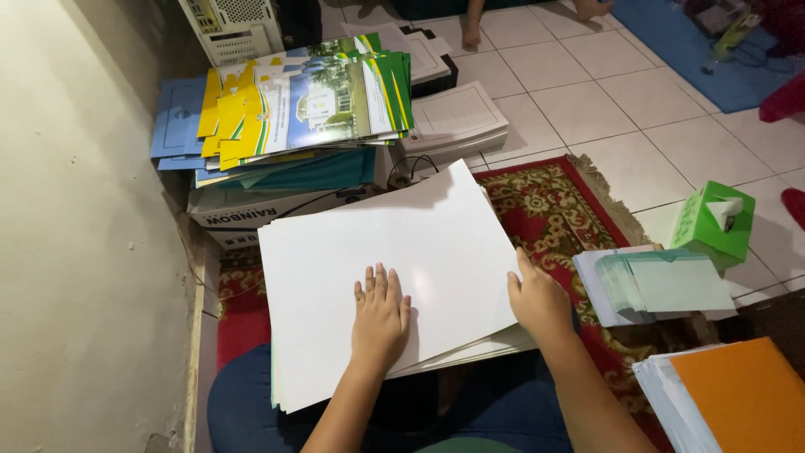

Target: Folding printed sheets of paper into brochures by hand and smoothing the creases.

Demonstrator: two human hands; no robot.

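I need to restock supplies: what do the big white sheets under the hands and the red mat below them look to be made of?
White sheets: likely glossy card or coated paper; they show soft sheen and thin stacked edges. Red mat: seemingly woven textile carpet, patterned, with a fringed edge.

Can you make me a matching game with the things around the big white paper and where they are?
Things:
1. left hand
2. right hand
3. green tissue box
4. orange folder

Places:
A. on the tiled floor, far right
B. flat on top of the white sheets
C. bottom right corner
D. gripping the sheets' right edge

Pairs: 1-B, 2-D, 3-A, 4-C
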